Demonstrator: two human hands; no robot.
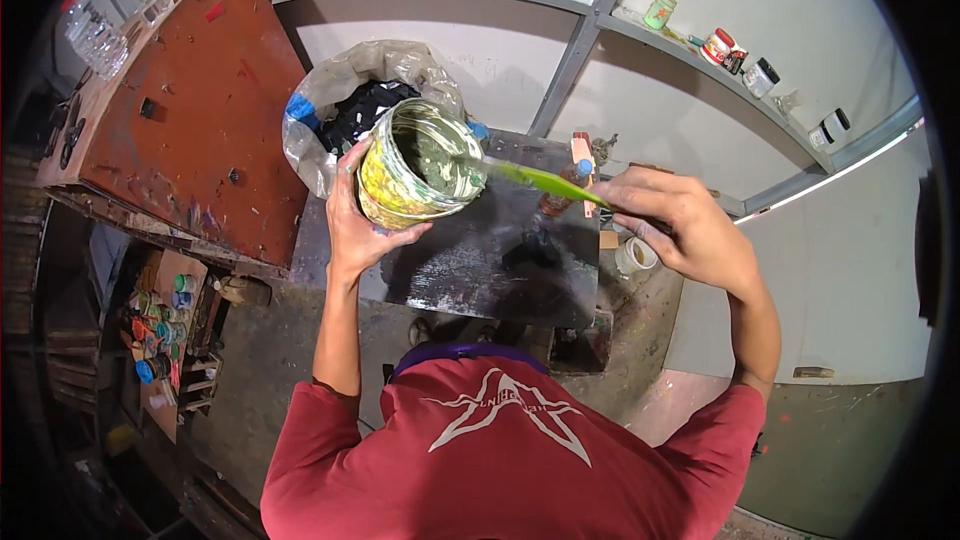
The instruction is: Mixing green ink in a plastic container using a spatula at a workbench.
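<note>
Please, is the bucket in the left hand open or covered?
Open. No lid covers the bucket; its paint-streaked inner wall is visible.

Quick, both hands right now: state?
Left hand: holding the paint-smeared tub, gripped around its side.
Right hand: closed on the green tool.

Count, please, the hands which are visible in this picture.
2: the left hand holds the paint-smeared bucket; the right hand, farther right, holds the green tool. I see no others.
</note>
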